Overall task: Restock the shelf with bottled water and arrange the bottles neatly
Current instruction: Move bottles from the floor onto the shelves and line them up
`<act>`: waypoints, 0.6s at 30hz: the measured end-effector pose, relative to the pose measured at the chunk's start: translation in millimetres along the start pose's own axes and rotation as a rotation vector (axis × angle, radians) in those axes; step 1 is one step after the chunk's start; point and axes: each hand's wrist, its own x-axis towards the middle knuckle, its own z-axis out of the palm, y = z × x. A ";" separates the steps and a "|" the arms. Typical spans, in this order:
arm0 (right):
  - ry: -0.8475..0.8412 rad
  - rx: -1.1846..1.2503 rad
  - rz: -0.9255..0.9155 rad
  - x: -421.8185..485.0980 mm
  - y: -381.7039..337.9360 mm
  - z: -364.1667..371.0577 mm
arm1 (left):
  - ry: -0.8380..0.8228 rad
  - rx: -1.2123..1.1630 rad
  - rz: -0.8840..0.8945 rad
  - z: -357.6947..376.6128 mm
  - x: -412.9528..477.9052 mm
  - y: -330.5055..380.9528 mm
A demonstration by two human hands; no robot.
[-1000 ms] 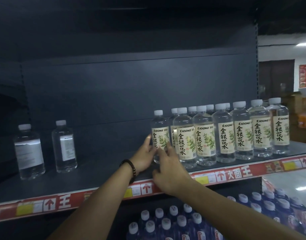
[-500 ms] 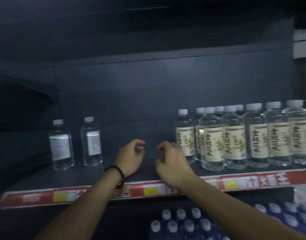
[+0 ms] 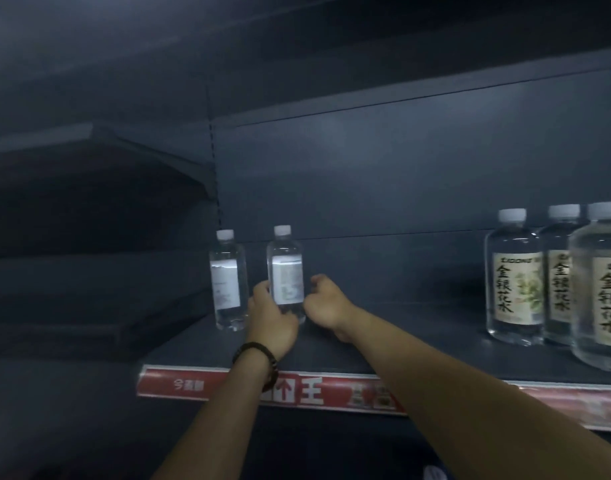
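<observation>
Now bracketing one bottle (image 3: 286, 271) from both sides, low on its body. Left hand (image 3: 274, 318): fingers (image 3: 261, 291) curled round the bottle's left flank and gripping near the base, probably to steady it for a turn or a lift. Right hand (image 3: 326, 306): fingers (image 3: 319, 282) bent, just beside the right flank; cannot tell whether gripping, touching or only near.

Stands upright on the shelf (image 3: 418, 341), plain back of the label facing out. Hence, most likely, the grab: to be spun face-forward or carried across.

Just left of the left fingers, a second bottle (image 3: 227, 282), also upright, also back-out, apart from the first. Well to the right of the right fingers, a close-packed row (image 3: 515, 282) with leaf-printed labels facing front, presumably the destination. Between fingers and row, bare shelf. Below the wrists, a red price strip (image 3: 311, 393); on the left wrist, a dark bracelet (image 3: 262, 358).

Judged unfinished: two strays yet to join the row.
</observation>
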 end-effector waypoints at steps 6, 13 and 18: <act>-0.046 0.121 -0.017 16.5 -0.3 16.4 | -0.044 -0.014 -0.029 -2.4 -4.3 6.3; 0.106 0.014 -0.022 -13.8 -9.9 0.4 | -0.065 -0.143 -0.066 -9.9 -14.0 17.8; 0.140 -0.175 -0.121 -54.2 -4.3 -28.9 | -0.213 -0.223 -0.091 -16.3 -20.9 29.7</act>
